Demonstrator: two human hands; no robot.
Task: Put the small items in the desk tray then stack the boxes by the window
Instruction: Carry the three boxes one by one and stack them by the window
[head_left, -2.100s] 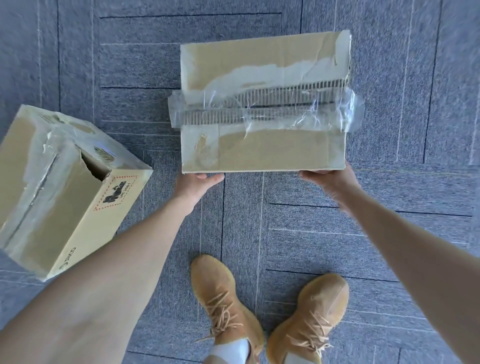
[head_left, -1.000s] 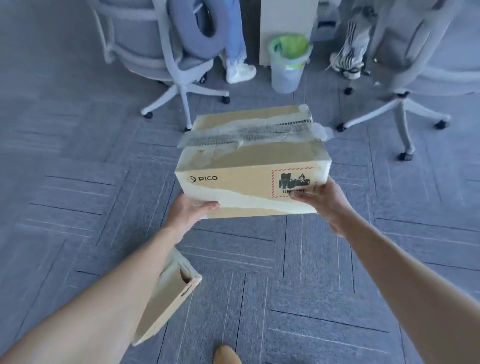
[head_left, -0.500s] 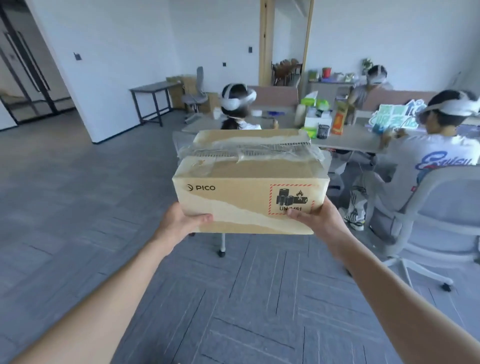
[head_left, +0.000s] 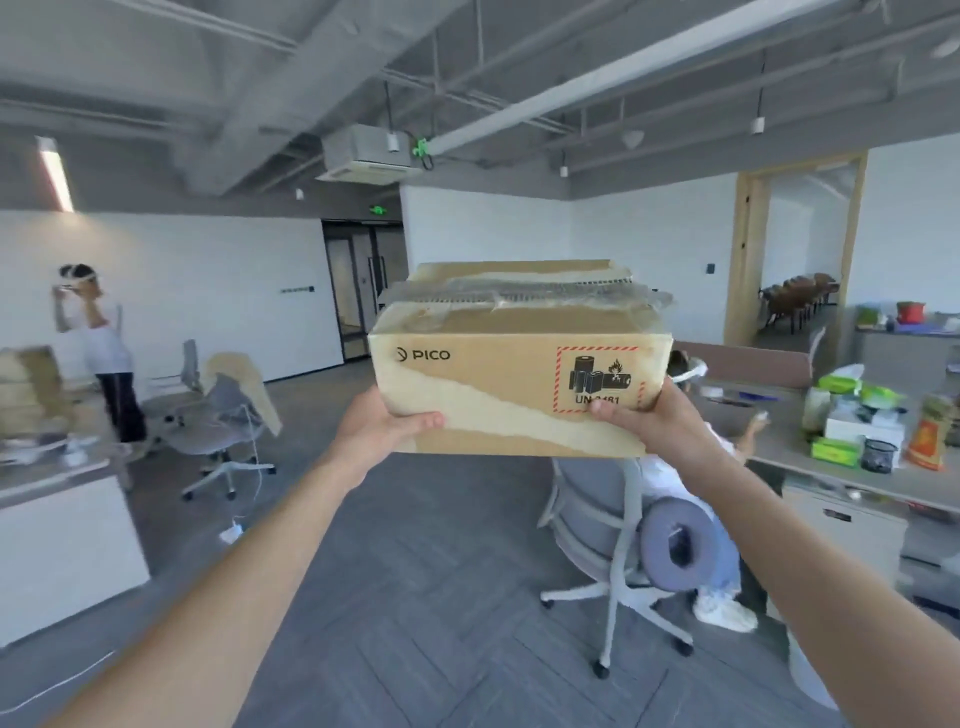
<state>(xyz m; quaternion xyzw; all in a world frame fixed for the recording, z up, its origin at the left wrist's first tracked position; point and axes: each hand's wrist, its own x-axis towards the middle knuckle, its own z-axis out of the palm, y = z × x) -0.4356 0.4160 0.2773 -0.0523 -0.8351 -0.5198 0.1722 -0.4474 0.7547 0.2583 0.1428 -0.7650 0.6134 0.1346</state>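
Observation:
A brown cardboard box (head_left: 514, 364) marked PICO, with torn tape along its top and a red-framed battery label, is held up in front of me at chest height. My left hand (head_left: 382, 428) grips its lower left corner, thumb on the front face. My right hand (head_left: 649, 421) grips the lower right corner, thumb over the label's bottom edge. The fingers of both hands are hidden under the box. No other box from the floor is in view.
A seated person on a grey office chair (head_left: 608, 525) is just beyond the box to the right. A desk (head_left: 841, 467) with clutter runs along the right. A white counter (head_left: 57, 535) stands at the left, with another chair (head_left: 218, 431) and a standing person (head_left: 98, 353) behind it.
The box has been lifted from the floor to chest height, held by both hands throughout. My view has swung up from the carpet to the room, and turned left.

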